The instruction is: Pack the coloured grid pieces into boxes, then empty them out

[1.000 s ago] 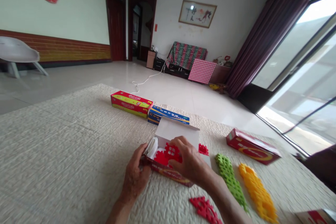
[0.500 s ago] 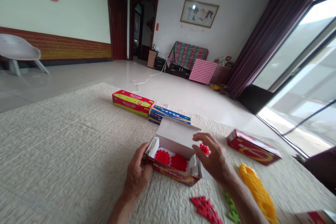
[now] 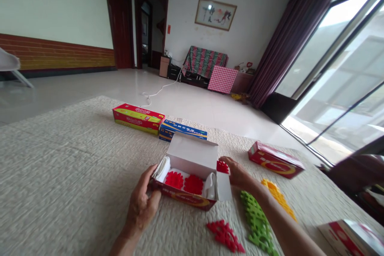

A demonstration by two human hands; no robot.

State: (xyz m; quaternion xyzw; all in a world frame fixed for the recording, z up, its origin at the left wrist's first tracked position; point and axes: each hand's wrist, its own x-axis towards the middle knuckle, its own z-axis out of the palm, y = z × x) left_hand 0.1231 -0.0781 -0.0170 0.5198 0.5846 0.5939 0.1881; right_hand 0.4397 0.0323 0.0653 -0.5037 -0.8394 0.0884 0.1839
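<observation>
Well, the open red cardboard box sits on a quilted cream cover, its white-lined lid standing up along the far side. Inside lie two round red plastic pieces, side by side, between wads of white paper at the left end and the right end; whatever lies beneath them is hidden.

The left hand is closed around the box's near left corner, with the thumb at the rim and the fingers curled against the red front wall. The right hand is only slightly open, its fingers reaching toward a red interlocking piece just behind the box's right end. It seems to touch that piece, though a firm hold is hard to make out.

A red snowflake-shaped piece lies just in front of the box. A green piece and a yellow piece lie partly hidden by the right forearm. Farther right sits a closed red box, while another box is cut off by the frame's corner. Beyond the lid, a red-and-yellow box lies just beside a blue box.
</observation>
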